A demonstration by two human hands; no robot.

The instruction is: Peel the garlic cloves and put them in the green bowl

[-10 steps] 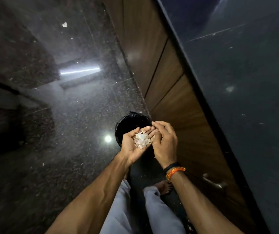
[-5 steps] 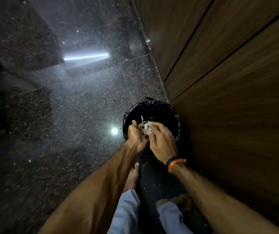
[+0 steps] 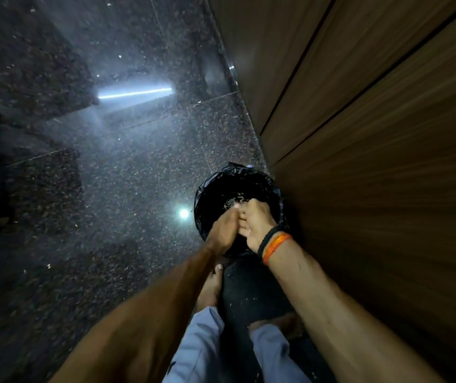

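Your left hand (image 3: 222,230) and right hand (image 3: 257,226) meet knuckle to knuckle over the mouth of a black-lined bin (image 3: 210,189), fingers turned down into it; the blur and angle keep you from telling whether either hand holds anything. Pale flecks that may be garlic skins (image 3: 232,201) show inside the liner just beyond your fingers. No cloves or green bowl are in view. An orange and black wristband (image 3: 275,244) circles your right wrist. The bin stands on the dark speckled floor (image 3: 138,189), close against the wooden cabinet fronts (image 3: 373,161) on the right. Nearer you, a bare foot (image 3: 211,286) and pale trouser legs (image 3: 202,346) show between your forearms.
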